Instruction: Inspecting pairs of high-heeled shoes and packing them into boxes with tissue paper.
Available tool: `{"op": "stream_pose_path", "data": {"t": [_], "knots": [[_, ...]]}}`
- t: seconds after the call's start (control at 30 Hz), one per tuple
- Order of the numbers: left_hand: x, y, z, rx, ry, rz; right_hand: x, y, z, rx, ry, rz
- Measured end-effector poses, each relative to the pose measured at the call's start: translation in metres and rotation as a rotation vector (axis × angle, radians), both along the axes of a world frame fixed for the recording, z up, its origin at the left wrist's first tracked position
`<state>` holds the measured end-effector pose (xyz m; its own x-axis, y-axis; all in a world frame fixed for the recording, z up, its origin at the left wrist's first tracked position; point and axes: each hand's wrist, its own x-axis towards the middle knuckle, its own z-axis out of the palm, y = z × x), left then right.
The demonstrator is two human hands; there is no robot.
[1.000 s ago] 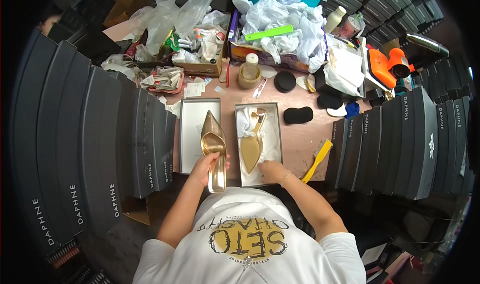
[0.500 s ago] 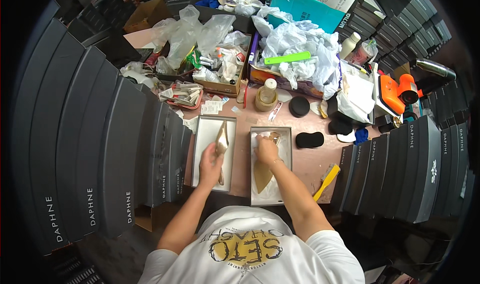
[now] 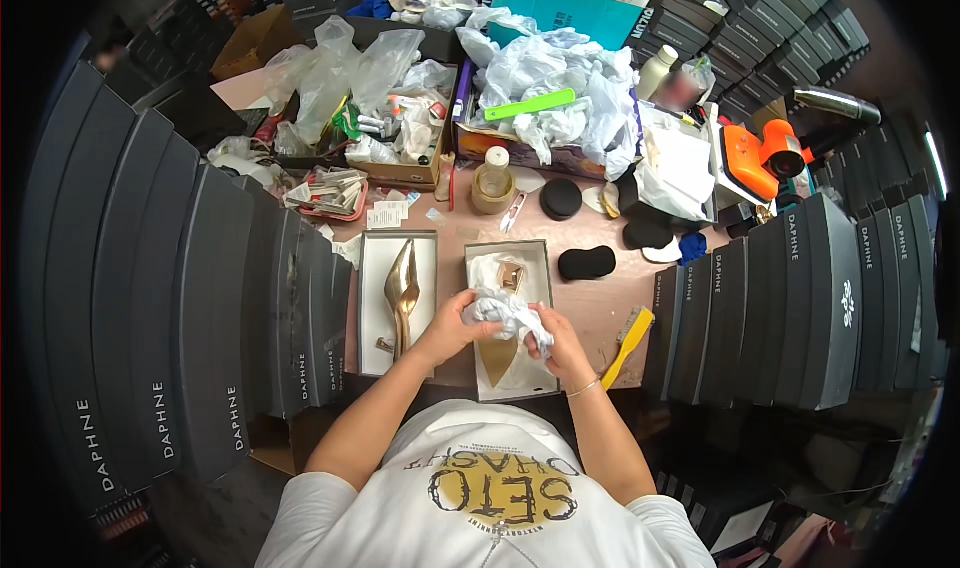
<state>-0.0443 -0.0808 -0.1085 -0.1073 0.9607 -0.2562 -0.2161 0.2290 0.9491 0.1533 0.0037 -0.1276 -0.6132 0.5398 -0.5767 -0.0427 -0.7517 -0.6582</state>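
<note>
Between my two hands is a crumpled wad of white tissue paper (image 3: 508, 311), held above the right-hand shoe box (image 3: 543, 268). My left hand (image 3: 455, 325) grips its left side and my right hand (image 3: 562, 346) pinches its right end. Under the paper a tan pointed shoe (image 3: 497, 359) lies in that box on white paper, its middle hidden by the wad and my fingers. A shiny gold high-heeled shoe (image 3: 403, 286) rests on its side in the left-hand box (image 3: 368, 313), with neither hand on it.
Stacked dark shoe boxes (image 3: 215, 308) wall in the left, and more boxes (image 3: 760, 303) the right. A yellow-handled brush (image 3: 625, 350), black sponge pads (image 3: 587, 262) and a glue jar (image 3: 493, 183) are on the table. Behind stands a carton of crumpled paper (image 3: 545, 153).
My left hand has left the gold shoe lying in the left box and moved right. My right hand has come up from the tan shoe, and both hands now hold white paper.
</note>
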Motion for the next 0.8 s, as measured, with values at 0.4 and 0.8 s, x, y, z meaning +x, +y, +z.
{"op": "stream_pose_path", "data": {"t": [0.4, 0.8], "knots": [[-0.028, -0.05, -0.011, -0.259, -0.342, 0.416, -0.014, 0.061, -0.042, 0.057, 0.045, -0.186], [0.004, -0.057, -0.013, -0.255, -0.149, 0.349, -0.064, -0.024, 0.017, 0.6, -0.017, 0.419]]}}
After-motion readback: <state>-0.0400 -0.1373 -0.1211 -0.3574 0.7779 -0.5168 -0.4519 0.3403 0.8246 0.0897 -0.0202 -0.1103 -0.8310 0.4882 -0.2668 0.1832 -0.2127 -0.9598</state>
